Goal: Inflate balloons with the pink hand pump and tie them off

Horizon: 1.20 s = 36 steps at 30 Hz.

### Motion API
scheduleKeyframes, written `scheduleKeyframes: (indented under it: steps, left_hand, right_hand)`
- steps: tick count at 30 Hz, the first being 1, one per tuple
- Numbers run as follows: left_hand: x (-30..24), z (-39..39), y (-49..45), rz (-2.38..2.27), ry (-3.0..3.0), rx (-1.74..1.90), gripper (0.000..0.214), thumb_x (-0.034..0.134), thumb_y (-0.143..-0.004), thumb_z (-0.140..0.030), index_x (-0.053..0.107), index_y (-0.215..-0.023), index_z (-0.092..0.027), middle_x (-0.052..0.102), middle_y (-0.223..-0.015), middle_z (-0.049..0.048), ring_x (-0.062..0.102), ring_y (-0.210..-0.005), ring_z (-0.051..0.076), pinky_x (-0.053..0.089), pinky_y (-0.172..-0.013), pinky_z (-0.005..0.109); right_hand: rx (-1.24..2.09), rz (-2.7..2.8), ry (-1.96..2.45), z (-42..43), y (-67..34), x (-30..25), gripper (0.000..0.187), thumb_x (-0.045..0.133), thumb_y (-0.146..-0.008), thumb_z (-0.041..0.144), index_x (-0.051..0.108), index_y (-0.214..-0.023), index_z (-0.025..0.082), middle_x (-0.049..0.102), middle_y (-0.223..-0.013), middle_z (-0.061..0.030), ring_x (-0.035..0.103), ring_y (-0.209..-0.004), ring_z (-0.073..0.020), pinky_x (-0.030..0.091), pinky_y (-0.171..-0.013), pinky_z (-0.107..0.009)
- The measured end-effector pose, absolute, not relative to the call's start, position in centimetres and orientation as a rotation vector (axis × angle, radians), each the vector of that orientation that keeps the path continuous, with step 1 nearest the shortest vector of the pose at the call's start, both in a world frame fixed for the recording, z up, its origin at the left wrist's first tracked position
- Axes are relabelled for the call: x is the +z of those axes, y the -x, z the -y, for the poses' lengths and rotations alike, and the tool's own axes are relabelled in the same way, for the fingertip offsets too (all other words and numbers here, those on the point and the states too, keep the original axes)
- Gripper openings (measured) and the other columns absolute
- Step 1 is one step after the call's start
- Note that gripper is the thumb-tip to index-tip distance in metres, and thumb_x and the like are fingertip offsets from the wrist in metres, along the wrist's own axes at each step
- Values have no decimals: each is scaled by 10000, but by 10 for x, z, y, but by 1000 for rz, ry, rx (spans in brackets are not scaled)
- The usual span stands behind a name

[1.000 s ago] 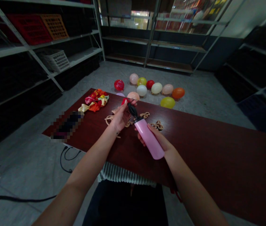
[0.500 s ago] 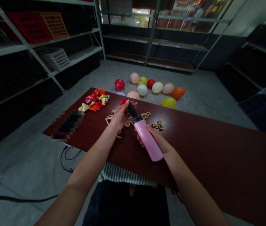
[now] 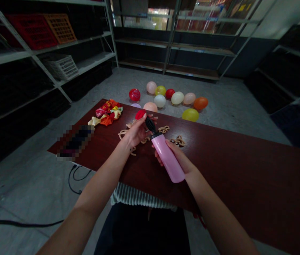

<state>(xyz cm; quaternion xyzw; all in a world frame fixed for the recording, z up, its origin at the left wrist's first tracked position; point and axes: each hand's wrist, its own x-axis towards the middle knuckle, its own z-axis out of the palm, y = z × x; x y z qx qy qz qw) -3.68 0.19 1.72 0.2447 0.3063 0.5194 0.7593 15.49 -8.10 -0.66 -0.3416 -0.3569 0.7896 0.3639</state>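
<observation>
My right hand (image 3: 172, 152) is wrapped round the pink barrel of a balloon pump (image 3: 169, 159), which tilts away from me with its black end (image 3: 150, 124) up and to the left. Beside that black end, my left hand (image 3: 138, 131) pinches a small red balloon (image 3: 140, 114) between thumb and fingers. The balloon looks slightly filled; whether its neck sits on the nozzle is hidden by my fingers. Under and around my hands, tan rubber bands (image 3: 177, 141) lie in loose clumps on the dark red table (image 3: 235, 170).
Deflated balloons (image 3: 106, 117) in several colours lie at the table's far left, near a pixelated dark object (image 3: 75, 141). Beyond the table, inflated balloons (image 3: 177, 98) rest on the concrete floor. Metal shelves (image 3: 197, 51) stand behind and at both sides. Black cables (image 3: 72, 180) hang at the left edge.
More of the red balloon shows above my left fingers, and it looks a little larger. My left hand has shifted slightly. The pump stays in my right hand almost where it was.
</observation>
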Motion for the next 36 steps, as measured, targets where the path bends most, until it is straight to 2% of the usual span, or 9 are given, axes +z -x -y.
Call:
scheduleKeyframes:
  steps: [7, 13, 19, 23, 26, 28, 31, 34, 36]
  left_hand:
    - [16, -7, 43, -669, -526, 1102, 145, 693, -929, -339, 718, -939, -197, 771, -1055, 72, 706, -822, 181, 522, -679, 276]
    - [17, -11, 39, -629, -365, 1113, 425, 561, -983, -528, 591, -734, -186, 699, -774, 54, 652, -656, 158, 507, -622, 276]
    - [23, -5, 30, -542, -281, 1195, 288, 575, -1017, -360, 578, -800, -171, 577, -654, -21, 585, -564, 102, 516, -624, 241]
    - [32, 2, 34, -404, -225, 1141, 351, 541, -1034, -318, 530, -713, -177, 383, -498, -70, 447, -441, 78, 516, -601, 253]
    - [42, 6, 36, -409, -225, 1135, 560, 586, -997, -434, 322, -561, -202, 265, -447, -74, 336, -383, 73, 450, -493, 246]
    - [50, 8, 34, -467, -240, 1166, 641, 614, -968, -486, 227, -538, -211, 219, -428, -76, 271, -355, 66, 372, -422, 235]
    - [63, 10, 27, -573, -267, 1259, 655, 606, -977, -466, 204, -528, -209, 194, -410, -81, 205, -331, 60, 276, -368, 225]
    - [74, 10, 24, -648, -273, 1379, 638, 600, -985, -439, 211, -535, -205, 210, -413, -81, 210, -333, 60, 248, -364, 215]
    - [79, 9, 25, -680, -265, 1451, 630, 619, -973, -451, 221, -551, -204, 215, -422, -85, 215, -338, 58, 250, -368, 209]
  right_hand:
    - [2168, 787, 877, 81, -153, 3, 527, 550, -959, 594, 708, -1109, 115, 723, -794, -69, 660, -608, -128, 560, -533, -219]
    - [2301, 672, 906, 81, -149, 7, 560, 457, -1006, 589, 682, -1185, 108, 713, -762, -59, 657, -590, -128, 558, -507, -214]
    - [2270, 746, 957, 82, -146, 2, 550, 523, -979, 596, 683, -1159, 101, 718, -770, -61, 664, -588, -128, 570, -541, -227]
    - [2121, 908, 1090, 81, -150, -1, 525, 626, -907, 615, 693, -1070, 121, 721, -774, -61, 652, -570, -133, 560, -536, -246]
    - [1999, 1089, 1149, 83, -153, -1, 546, 686, -832, 659, 669, -1017, 145, 712, -746, -56, 659, -576, -154, 552, -527, -264]
    - [1975, 1210, 1134, 84, -154, 1, 614, 742, -774, 655, 630, -1139, 174, 697, -720, -25, 663, -582, -167, 544, -523, -270]
    - [1895, 1388, 1173, 84, -153, 8, 756, 842, -699, 539, 549, -1320, 224, 684, -771, 15, 643, -574, -152, 529, -521, -269]
    - [1622, 1621, 1291, 80, -150, 13, 763, 823, -734, 433, 516, -1400, 224, 707, -930, -16, 640, -632, -146, 540, -582, -290]
    - [1336, 1815, 1335, 77, -148, 14, 719, 778, -781, 389, 511, -1425, 212, 719, -1069, -57, 678, -779, -181, 558, -708, -328]
